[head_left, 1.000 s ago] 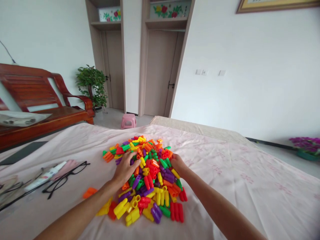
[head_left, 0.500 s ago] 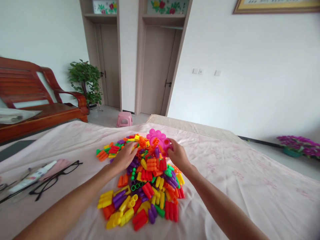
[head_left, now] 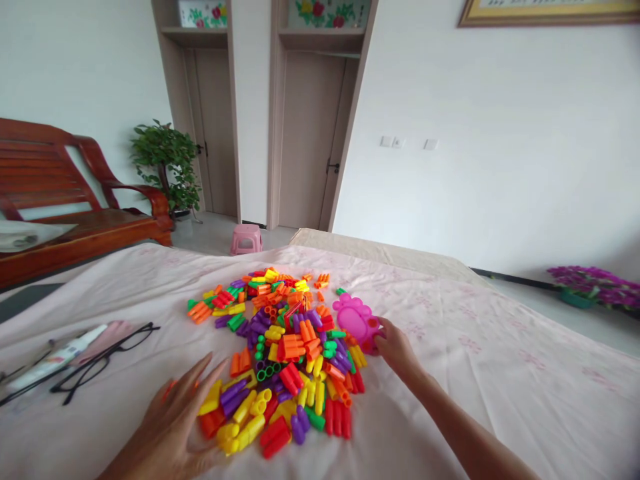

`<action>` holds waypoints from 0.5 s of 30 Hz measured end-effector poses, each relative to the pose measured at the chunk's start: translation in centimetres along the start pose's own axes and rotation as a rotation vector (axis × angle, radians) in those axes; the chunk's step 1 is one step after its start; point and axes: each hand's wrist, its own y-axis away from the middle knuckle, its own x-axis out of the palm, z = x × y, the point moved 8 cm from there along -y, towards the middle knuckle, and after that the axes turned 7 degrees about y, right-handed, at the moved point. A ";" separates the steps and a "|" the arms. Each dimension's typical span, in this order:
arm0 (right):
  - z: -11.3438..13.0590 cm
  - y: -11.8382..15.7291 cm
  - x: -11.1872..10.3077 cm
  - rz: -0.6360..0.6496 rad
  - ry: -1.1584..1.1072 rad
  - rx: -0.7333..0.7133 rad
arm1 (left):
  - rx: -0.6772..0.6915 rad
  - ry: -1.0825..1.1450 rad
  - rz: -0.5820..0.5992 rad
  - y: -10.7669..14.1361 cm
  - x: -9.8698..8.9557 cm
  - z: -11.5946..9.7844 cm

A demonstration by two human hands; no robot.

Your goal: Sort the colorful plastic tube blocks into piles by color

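Note:
A heap of plastic pieces in red, orange, yellow, green and purple lies on the pale pink floral sheet. My left hand is at the near left edge of the heap, fingers spread, beside yellow and red pieces; a bit of orange shows between its fingers. At the right edge of the heap, my right hand pinches the rim of a pink flower-shaped plastic piece, which has orange-red spots near my fingers.
Black-framed glasses, a white tube and a pink cloth lie on the left. Beyond the sheet stand a pink stool, a wooden bench and a potted plant. Purple flowers are at the far right.
My left hand has moved from the far side of the heap to its near left edge. My right hand has shifted right and nearer with the pink piece, uncovering more of the heap.

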 end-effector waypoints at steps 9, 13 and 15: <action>7.0 0.9 5.5 0.105 -0.222 -0.118 | 0.150 0.376 -0.109 -9.0 1.5 -8.7; 10.5 0.6 5.9 0.129 -0.252 -0.188 | 0.112 0.490 -0.155 -12.6 0.9 -9.9; 12.6 0.3 5.2 0.066 -0.143 -0.282 | 0.072 0.507 -0.187 -14.3 0.5 -9.7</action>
